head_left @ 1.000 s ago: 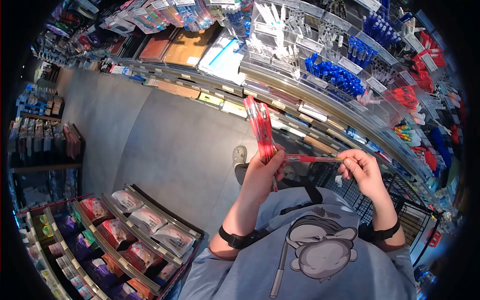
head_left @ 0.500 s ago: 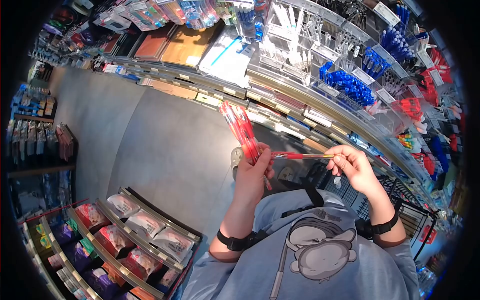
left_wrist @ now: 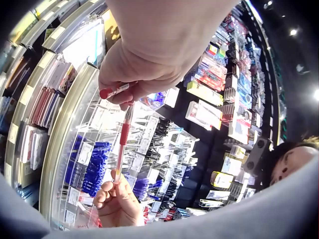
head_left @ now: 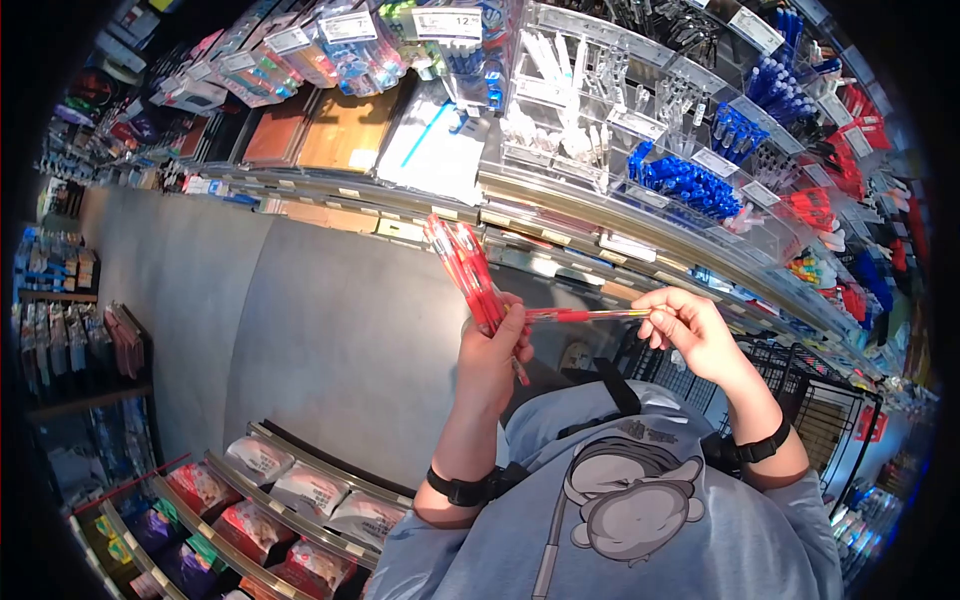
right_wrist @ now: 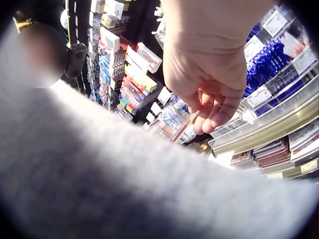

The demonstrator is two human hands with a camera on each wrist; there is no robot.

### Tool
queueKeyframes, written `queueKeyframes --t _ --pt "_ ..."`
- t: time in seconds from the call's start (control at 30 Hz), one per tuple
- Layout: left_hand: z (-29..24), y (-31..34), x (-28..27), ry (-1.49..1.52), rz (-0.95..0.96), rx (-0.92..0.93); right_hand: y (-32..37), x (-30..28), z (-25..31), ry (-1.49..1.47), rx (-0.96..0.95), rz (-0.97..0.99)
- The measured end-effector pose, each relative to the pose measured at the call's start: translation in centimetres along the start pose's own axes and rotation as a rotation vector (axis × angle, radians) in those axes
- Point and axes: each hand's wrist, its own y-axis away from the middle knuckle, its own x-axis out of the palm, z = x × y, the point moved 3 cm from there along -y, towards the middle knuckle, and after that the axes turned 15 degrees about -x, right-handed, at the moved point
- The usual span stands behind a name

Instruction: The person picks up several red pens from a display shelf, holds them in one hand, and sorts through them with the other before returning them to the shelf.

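My left hand grips a bundle of red pens that sticks up and to the left from my fist. My right hand pinches the end of a single red pen, which lies level between the two hands with its other end at my left fingers. In the left wrist view the single red pen runs from my left hand down to my right hand. The right wrist view shows my right hand with fingers curled; the pen is barely seen there.
A curved store shelf with clear bins of blue pens and red pens stands ahead. A black wire basket hangs at my right. Packaged goods fill racks at lower left. Grey floor lies below.
Both hands have moved a little up and left in view, and the bundle now tilts more to the left. The single pen stays held between both hands.
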Motion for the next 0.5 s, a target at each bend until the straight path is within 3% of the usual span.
queueKeyframes --t 0.5 --pt "-1.1 -0.9 2.9 -0.106 0.038 -0.062 1.6 -1.7 0.4 -0.013 -0.069 -0.132"
